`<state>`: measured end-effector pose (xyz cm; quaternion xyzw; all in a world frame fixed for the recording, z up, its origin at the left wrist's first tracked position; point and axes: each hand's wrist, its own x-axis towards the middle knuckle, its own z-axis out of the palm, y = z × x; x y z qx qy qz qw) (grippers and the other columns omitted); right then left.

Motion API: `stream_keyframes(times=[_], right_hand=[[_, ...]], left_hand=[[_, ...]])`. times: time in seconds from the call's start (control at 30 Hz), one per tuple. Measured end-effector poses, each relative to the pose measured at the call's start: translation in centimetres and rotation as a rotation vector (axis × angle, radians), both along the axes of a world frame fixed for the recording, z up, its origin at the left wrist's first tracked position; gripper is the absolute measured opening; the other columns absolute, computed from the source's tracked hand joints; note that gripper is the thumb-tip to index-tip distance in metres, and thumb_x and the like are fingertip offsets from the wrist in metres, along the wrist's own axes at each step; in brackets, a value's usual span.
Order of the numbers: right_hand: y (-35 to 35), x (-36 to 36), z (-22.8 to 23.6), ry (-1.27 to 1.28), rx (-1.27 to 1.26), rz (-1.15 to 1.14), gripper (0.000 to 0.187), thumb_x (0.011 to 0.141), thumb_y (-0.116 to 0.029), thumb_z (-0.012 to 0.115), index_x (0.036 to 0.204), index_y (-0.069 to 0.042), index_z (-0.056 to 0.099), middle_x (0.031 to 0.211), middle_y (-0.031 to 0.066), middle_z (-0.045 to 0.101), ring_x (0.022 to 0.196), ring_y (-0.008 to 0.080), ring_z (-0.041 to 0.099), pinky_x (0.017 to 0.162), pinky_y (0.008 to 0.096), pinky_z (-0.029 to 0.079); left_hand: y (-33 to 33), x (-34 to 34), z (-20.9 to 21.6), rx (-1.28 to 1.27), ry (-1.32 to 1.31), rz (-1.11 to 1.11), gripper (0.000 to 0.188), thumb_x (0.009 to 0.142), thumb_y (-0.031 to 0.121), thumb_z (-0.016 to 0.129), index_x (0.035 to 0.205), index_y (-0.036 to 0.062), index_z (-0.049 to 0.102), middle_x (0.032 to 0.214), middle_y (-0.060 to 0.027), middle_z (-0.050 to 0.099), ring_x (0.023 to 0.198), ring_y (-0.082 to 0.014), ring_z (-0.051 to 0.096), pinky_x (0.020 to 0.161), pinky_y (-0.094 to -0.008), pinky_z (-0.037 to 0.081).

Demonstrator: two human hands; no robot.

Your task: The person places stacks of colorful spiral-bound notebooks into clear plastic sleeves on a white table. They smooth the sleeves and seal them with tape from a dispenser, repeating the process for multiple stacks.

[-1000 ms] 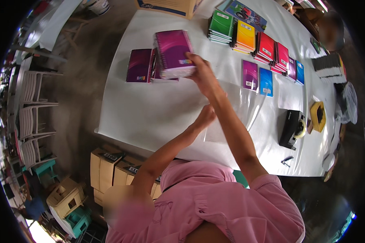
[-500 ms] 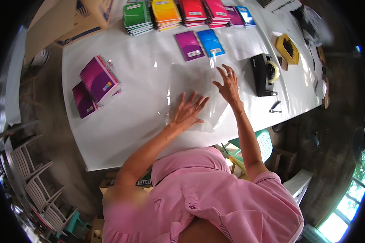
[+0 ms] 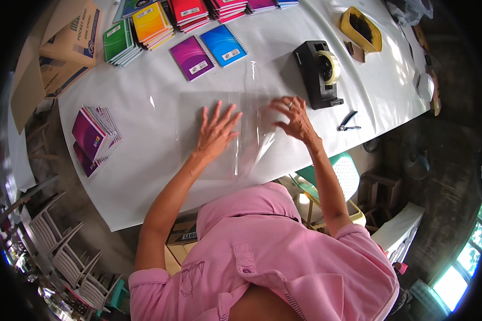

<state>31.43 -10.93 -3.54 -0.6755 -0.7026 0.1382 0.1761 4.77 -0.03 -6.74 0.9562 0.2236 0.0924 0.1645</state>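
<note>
A clear plastic sheet (image 3: 246,155) lies on the white-covered table in front of me, its right part lifted into a shiny fold. My left hand (image 3: 218,131) rests flat on it with fingers spread. Over the sheet's right side, my right hand (image 3: 295,122) has its fingers bent and apart, the tips slightly blurred; whether they touch the plastic I cannot tell. Beyond the sheet lie a purple spiral notebook (image 3: 191,57) and a blue spiral notebook (image 3: 223,45), side by side.
Stacks of green (image 3: 119,41), yellow (image 3: 151,25) and red notebooks (image 3: 188,13) line the far side. Purple notebooks (image 3: 91,134) lie at left, near a cardboard box (image 3: 69,53). At right are a black tape dispenser (image 3: 316,80), a small cutter (image 3: 348,123) and a yellow container (image 3: 367,32).
The whole view has shifted, so the table's things appear farther left. My left hand still lies spread on the sheet. My right hand has drawn nearer to me, its fingers more bent.
</note>
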Motion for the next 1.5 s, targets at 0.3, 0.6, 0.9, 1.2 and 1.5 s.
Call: stream_keyframes(times=[0.3, 0.6, 0.9, 1.2, 1.5], right_hand=[[0.8, 2.8, -0.3, -0.107, -0.160, 0.029, 0.063, 0.077, 0.008, 0.058, 0.133, -0.022, 0.053, 0.146, -0.0051, 0.042, 0.140, 0.0180, 0.030, 0.113, 0.0578, 0.019], [4.2, 3.5, 1.1, 0.045, 0.134, 0.009, 0.030, 0.080, -0.001, 0.063, 0.109, -0.011, 0.064, 0.122, 0.0064, 0.057, 0.107, 0.0237, 0.056, 0.088, 0.0418, 0.042], [-1.2, 3.9, 2.6, -0.035, 0.252, -0.145, 0.043, 0.069, -0.005, 0.075, 0.110, -0.011, 0.065, 0.127, 0.0099, 0.053, 0.119, 0.0309, 0.048, 0.099, 0.0434, 0.036], [-4.4, 8.0, -0.7, 0.381, 0.269, -0.820, 0.093, 0.063, -0.019, 0.087, 0.136, -0.001, 0.032, 0.126, 0.0212, 0.046, 0.109, 0.0352, 0.055, 0.089, 0.0389, 0.051], [-0.6, 5.1, 5.0, 0.177, 0.180, -0.912, 0.067, 0.060, -0.026, 0.082, 0.112, 0.002, 0.049, 0.103, 0.0210, 0.057, 0.096, 0.0358, 0.056, 0.084, 0.0450, 0.046]], left_hand=[[0.4, 0.7, 0.7, 0.079, 0.077, 0.007, 0.062, 0.086, 0.033, 0.065, 0.143, 0.0220, 0.042, 0.150, 0.0025, 0.035, 0.140, -0.0366, 0.024, 0.106, -0.0643, 0.025], [-1.2, 2.2, 0.7, 0.057, 0.089, -0.012, 0.062, 0.084, 0.033, 0.068, 0.140, 0.0196, 0.046, 0.149, 0.0045, 0.037, 0.140, -0.0360, 0.026, 0.105, -0.0640, 0.027], [-2.8, 4.8, 0.9, 0.017, 0.062, 0.132, 0.063, 0.079, 0.032, 0.073, 0.136, 0.0173, 0.051, 0.145, 0.0045, 0.043, 0.138, -0.0358, 0.028, 0.105, -0.0647, 0.026], [-3.9, 5.7, 1.7, -0.034, 0.118, 0.076, 0.062, 0.078, 0.029, 0.073, 0.135, 0.0178, 0.053, 0.146, 0.0030, 0.040, 0.139, -0.0369, 0.026, 0.105, -0.0649, 0.026], [-5.0, 8.3, 3.3, 0.085, 0.318, -0.041, 0.075, 0.074, 0.008, 0.069, 0.142, 0.0259, 0.043, 0.153, -0.0060, 0.026, 0.139, -0.0426, 0.022, 0.107, -0.0649, 0.023]])
